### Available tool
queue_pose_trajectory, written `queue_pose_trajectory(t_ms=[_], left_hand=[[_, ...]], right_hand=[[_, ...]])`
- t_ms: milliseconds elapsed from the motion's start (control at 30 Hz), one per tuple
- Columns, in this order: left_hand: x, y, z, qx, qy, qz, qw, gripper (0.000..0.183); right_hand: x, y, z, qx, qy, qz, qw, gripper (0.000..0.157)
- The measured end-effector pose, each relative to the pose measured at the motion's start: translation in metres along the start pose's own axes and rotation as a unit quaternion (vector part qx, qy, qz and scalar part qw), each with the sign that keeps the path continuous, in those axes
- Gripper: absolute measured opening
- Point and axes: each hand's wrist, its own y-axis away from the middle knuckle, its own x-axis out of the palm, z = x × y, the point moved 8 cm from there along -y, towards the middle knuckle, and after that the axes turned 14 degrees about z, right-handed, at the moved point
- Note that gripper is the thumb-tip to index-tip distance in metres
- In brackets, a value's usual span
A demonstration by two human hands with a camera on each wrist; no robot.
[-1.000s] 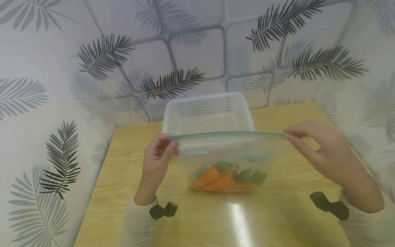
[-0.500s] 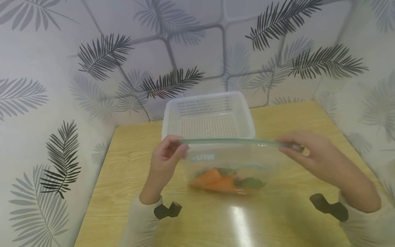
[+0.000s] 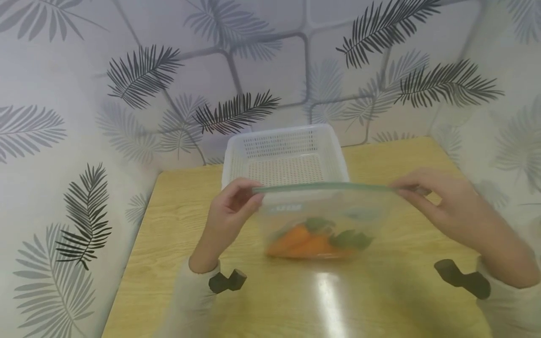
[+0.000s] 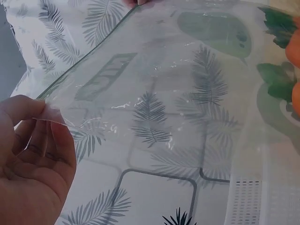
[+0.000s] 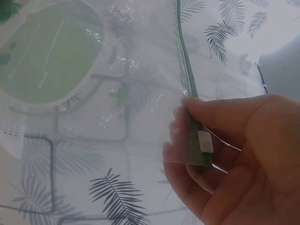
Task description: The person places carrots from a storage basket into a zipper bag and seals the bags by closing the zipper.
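A clear zip bag (image 3: 325, 211) with a green top strip is stretched between my two hands in the head view. My left hand (image 3: 232, 211) pinches its left top corner between thumb and fingers; the left wrist view shows this corner of the bag (image 4: 89, 89) close up. At the other end, my right hand (image 3: 448, 202) pinches the strip. A small white slider (image 5: 205, 141) sits on the strip by the right fingers. Low in the bag lie orange pieces (image 3: 300, 241) with green leafy parts (image 3: 348, 238), blurred through the plastic.
Behind the bag, a white perforated basket (image 3: 285, 141) stands on the wooden table (image 3: 169, 225) against the leaf-patterned wall (image 3: 274, 61). The bag's top edge overlaps the basket's front in the head view. A dark clip-like piece (image 3: 227, 281) is on each sleeve.
My left hand has shifted to the right. My right hand moved left and down along the strip, then back right. The bag dipped, rose again and now hangs slightly further right.
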Motion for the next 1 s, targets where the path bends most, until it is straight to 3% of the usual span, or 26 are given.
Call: queue_pose_trajectory(t_ms=[367,533,667,833,1000], left_hand=[[0.022,-0.039,-0.021,0.015,-0.049,0.113,0.9923,0.018],[0.032,-0.058,-0.025,0.021,-0.076,0.143,0.9866,0.014],[0.043,-0.077,-0.021,-0.011,-0.091,0.167,0.9816,0.012],[0.057,-0.103,-0.01,-0.063,-0.102,0.204,0.9716,0.011],[0.065,-0.13,0.003,-0.102,-0.105,0.209,0.9669,0.012]], right_hand=[[-0.04,0.002,-0.012,0.015,0.065,-0.027,0.997,0.026],[-0.053,0.007,-0.028,0.025,0.066,-0.024,0.997,0.027],[-0.062,0.007,-0.051,0.055,0.07,-0.025,0.996,0.023],[-0.073,0.006,-0.086,0.083,0.068,-0.06,0.992,0.018],[-0.086,0.004,-0.116,0.109,0.101,-0.078,0.986,0.02]])
